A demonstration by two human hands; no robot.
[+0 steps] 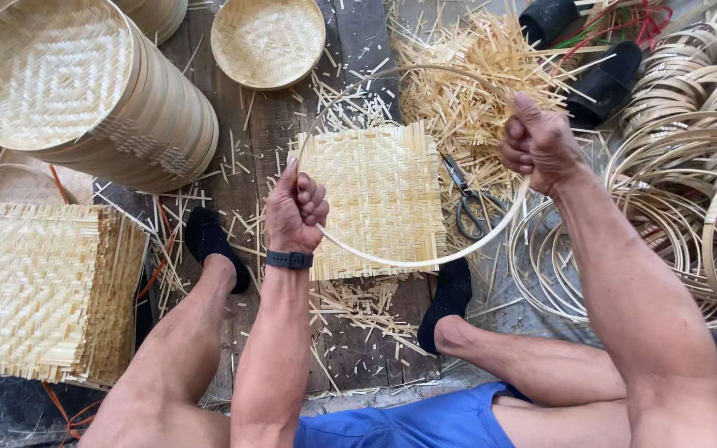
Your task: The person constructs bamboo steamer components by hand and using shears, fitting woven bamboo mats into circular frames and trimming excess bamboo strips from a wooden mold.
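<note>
Both sets of fingers are clenched on the bamboo hoop [425,261], left hand [295,209] and right hand [537,143] at opposite sides, the woven mat [379,195] lying below between them. Steady, even tension would probably keep it round.

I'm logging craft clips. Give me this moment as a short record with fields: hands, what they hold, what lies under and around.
left hand: gripping the hoop's left side
right hand: gripping the hoop's right side
hoop: thin bamboo ring, held above the mat
mat: square, woven, on the floor
scissors: right of the mat
left: stack of mats, stacked trays
right: pile of hoops
</note>
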